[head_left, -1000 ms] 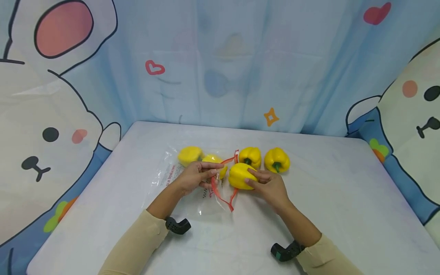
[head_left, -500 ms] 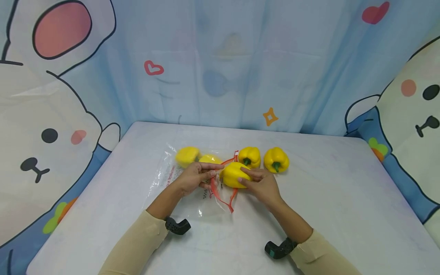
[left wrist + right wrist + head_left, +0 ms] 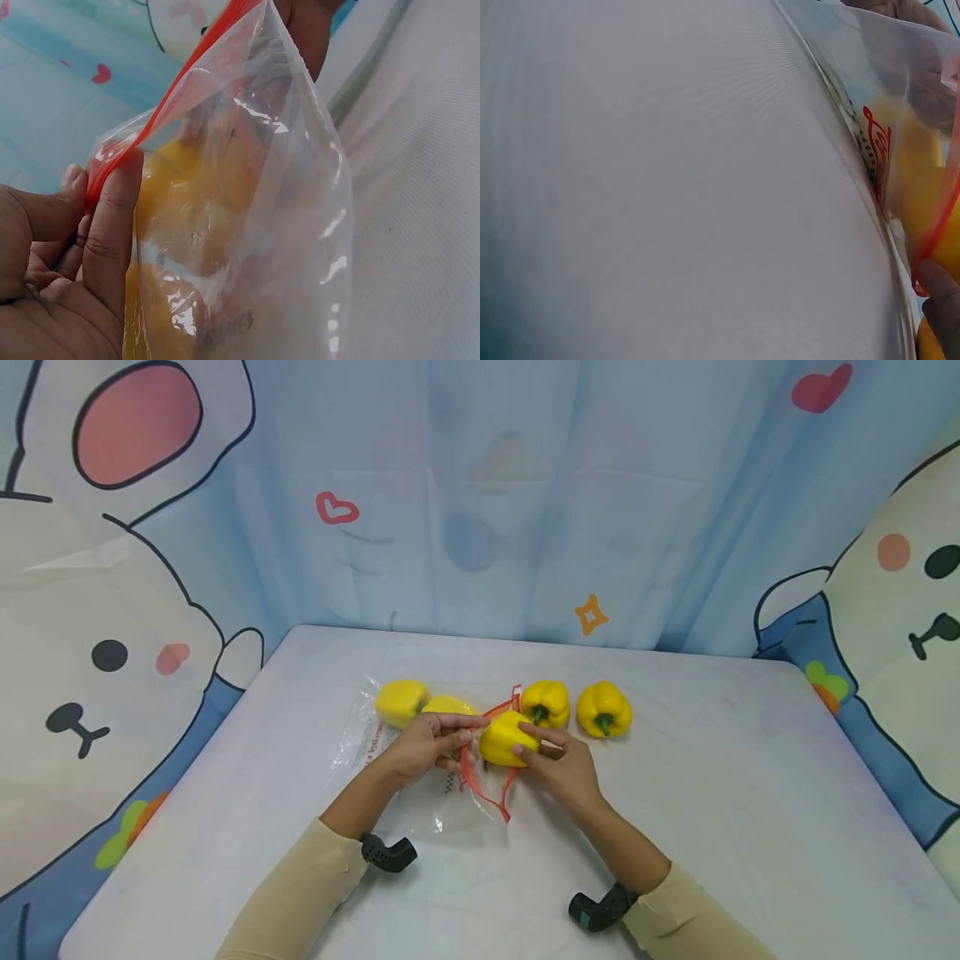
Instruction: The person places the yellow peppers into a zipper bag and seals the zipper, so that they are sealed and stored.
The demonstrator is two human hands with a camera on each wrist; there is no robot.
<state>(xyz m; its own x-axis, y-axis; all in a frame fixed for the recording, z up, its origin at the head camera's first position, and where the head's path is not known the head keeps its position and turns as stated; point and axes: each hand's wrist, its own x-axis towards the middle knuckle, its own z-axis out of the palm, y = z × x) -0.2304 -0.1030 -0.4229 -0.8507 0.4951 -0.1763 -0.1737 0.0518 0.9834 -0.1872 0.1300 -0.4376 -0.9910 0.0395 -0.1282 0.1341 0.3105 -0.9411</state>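
My left hand [image 3: 422, 747] pinches the red-edged mouth of a clear zip bag [image 3: 292, 217] between thumb and fingers, and the mouth gapes toward the right. A yellow bell pepper [image 3: 501, 741] is in my right hand [image 3: 561, 768], thumb and fingertips round its right end. Its left end is at the bag's opening, inside the red zip strip [image 3: 480, 787]. Through the film, two yellow peppers show in the bag: one at the far left [image 3: 401, 702], the other [image 3: 450, 705] partly behind my left hand. The right wrist view catches only some right fingers [image 3: 941, 296] beside the red strip.
Behind the right hand, two more yellow bell peppers stand on the white table: one near the bag's mouth [image 3: 546, 702], the other farther right [image 3: 604, 709]. A blue cartoon curtain [image 3: 480, 527] hangs beyond the table's back edge. Each wrist wears a black camera mount [image 3: 388, 853].
My right hand has moved left with the bell pepper, bringing it into the bag's opening. The peppers inside the bag have shifted slightly left. My left hand keeps its place on the bag's edge.
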